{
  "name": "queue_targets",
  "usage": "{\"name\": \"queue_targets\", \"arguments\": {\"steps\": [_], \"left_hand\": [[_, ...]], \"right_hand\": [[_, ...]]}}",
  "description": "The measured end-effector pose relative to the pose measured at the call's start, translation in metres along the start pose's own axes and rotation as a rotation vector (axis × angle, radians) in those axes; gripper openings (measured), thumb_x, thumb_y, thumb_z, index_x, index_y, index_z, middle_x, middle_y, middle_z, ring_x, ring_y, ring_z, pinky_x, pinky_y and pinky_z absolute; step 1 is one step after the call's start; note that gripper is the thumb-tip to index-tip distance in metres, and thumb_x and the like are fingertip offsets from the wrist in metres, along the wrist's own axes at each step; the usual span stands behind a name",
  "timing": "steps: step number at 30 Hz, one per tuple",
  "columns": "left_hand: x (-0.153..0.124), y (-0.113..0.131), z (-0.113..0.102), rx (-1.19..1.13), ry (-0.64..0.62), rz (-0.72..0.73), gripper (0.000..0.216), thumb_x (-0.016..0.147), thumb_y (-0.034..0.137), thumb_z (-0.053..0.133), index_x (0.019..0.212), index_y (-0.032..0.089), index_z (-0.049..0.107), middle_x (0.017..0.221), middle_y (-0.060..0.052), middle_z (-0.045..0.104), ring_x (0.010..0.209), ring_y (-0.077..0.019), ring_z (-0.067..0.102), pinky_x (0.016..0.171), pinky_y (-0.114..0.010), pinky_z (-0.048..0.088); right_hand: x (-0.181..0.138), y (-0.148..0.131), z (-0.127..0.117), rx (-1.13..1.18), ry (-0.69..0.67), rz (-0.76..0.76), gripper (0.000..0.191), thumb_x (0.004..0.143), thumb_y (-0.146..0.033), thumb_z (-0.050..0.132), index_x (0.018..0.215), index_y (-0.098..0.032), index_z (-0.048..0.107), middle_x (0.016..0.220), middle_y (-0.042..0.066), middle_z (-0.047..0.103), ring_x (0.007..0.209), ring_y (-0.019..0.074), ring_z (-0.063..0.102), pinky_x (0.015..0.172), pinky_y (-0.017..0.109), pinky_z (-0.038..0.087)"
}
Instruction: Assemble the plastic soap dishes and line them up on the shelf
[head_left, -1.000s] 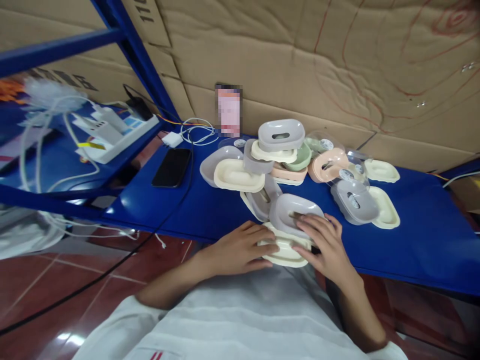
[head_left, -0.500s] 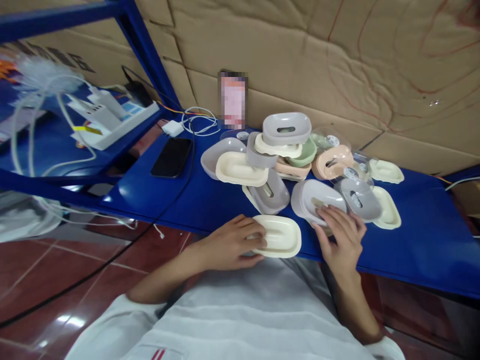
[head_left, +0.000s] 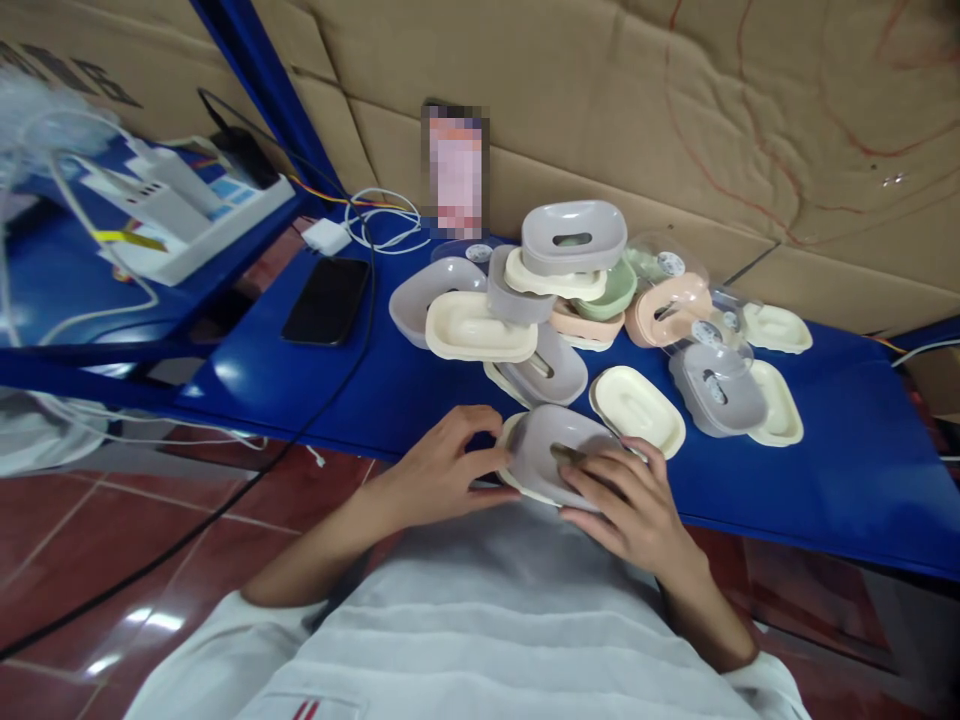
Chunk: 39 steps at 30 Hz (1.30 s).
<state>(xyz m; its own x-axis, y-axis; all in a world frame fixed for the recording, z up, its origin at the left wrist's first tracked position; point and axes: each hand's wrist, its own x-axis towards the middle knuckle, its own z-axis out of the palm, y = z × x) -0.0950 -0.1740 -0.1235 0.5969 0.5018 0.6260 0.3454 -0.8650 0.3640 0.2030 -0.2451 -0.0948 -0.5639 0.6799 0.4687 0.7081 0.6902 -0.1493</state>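
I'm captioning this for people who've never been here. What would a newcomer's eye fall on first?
Probably the pile of pastel dishes mid-way along the blue table. In front of it, the right hand grips a grey dish over a cream tray, the left hand at their edge. Behind, a pixelated screen stands before cardboard.
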Motion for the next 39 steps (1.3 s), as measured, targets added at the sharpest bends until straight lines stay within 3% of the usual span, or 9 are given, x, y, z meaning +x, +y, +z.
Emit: {"name": "queue_targets", "arguments": {"steps": [4,9,14,18,24,27,30,34,39], "left_hand": [[0.006,0.0,-0.003,0.045,-0.148,0.058,0.036,0.104,0.038,0.078,0.134,0.022,0.067,0.14,-0.016,0.068,0.133,-0.031,0.065,0.109,-0.047,0.059],[0.01,0.0,-0.006,0.038,-0.209,0.104,0.022,0.105,0.028,0.075,0.126,0.022,0.071,0.129,-0.01,0.078,0.134,-0.0282,0.067,0.114,-0.045,0.055],[0.011,0.001,-0.008,-0.007,-0.213,0.082,0.014,0.104,0.031,0.076,0.113,0.021,0.073,0.123,-0.009,0.078,0.126,-0.027,0.069,0.109,-0.044,0.053],[0.012,0.001,-0.01,-0.041,-0.223,0.061,0.016,0.102,0.031,0.08,0.112,0.021,0.073,0.123,-0.009,0.077,0.124,-0.0267,0.069,0.109,-0.043,0.051],[0.011,-0.001,-0.01,-0.066,-0.249,0.043,0.017,0.102,0.034,0.08,0.112,0.022,0.073,0.126,-0.01,0.074,0.126,-0.0275,0.067,0.108,-0.042,0.052],[0.011,0.0,-0.009,-0.063,-0.252,0.039,0.017,0.103,0.035,0.078,0.112,0.022,0.073,0.127,-0.011,0.074,0.126,-0.0273,0.067,0.108,-0.042,0.053],[0.011,0.001,-0.009,-0.064,-0.248,0.044,0.017,0.103,0.034,0.077,0.115,0.022,0.073,0.128,-0.01,0.075,0.124,-0.0266,0.068,0.108,-0.042,0.052],[0.012,0.001,-0.01,-0.067,-0.23,0.055,0.017,0.104,0.032,0.076,0.118,0.022,0.071,0.127,-0.009,0.076,0.127,-0.0263,0.068,0.11,-0.042,0.05],[0.011,-0.001,-0.009,-0.073,-0.228,0.055,0.019,0.106,0.035,0.074,0.119,0.022,0.072,0.132,-0.011,0.076,0.129,-0.0268,0.067,0.111,-0.043,0.049]], "right_hand": [[0.012,-0.008,0.012,-0.004,-0.125,-0.011,0.038,0.111,-0.043,0.067,0.142,-0.021,0.069,0.135,0.011,0.078,0.131,0.026,0.069,0.131,0.051,0.033],[0.012,-0.004,0.013,0.002,-0.187,-0.019,0.042,0.113,-0.039,0.062,0.152,-0.023,0.064,0.158,0.013,0.065,0.152,0.0282,0.057,0.134,0.055,0.036],[-0.016,0.031,-0.008,-0.039,-0.016,0.182,0.046,0.112,-0.034,0.063,0.157,-0.028,0.059,0.161,0.012,0.063,0.152,0.0328,0.058,0.13,0.059,0.04],[-0.025,0.061,-0.024,-0.162,-0.096,0.291,0.043,0.113,-0.024,0.056,0.156,-0.028,0.061,0.156,0.012,0.068,0.145,0.0329,0.064,0.126,0.06,0.042],[0.066,0.057,-0.027,-0.091,-0.071,-0.085,0.034,0.113,-0.022,0.058,0.146,-0.018,0.066,0.143,0.012,0.076,0.135,0.0256,0.068,0.117,0.042,0.048],[0.126,0.048,-0.002,-0.177,-0.148,-0.234,0.03,0.116,-0.03,0.054,0.137,-0.016,0.071,0.132,0.011,0.079,0.122,0.0272,0.069,0.102,0.042,0.048],[0.165,0.045,0.027,-0.272,-0.239,-0.206,0.029,0.114,-0.033,0.059,0.125,-0.012,0.075,0.119,0.013,0.079,0.111,0.0307,0.067,0.092,0.043,0.043],[0.174,0.05,0.028,-0.109,-0.203,-0.141,0.02,0.112,-0.032,0.064,0.109,-0.016,0.075,0.104,0.008,0.078,0.103,0.0273,0.067,0.094,0.041,0.041],[0.123,0.043,-0.023,0.151,-0.053,-0.071,0.018,0.111,-0.037,0.067,0.12,-0.022,0.073,0.104,0.005,0.079,0.1,0.0234,0.07,0.093,0.04,0.048]]}}
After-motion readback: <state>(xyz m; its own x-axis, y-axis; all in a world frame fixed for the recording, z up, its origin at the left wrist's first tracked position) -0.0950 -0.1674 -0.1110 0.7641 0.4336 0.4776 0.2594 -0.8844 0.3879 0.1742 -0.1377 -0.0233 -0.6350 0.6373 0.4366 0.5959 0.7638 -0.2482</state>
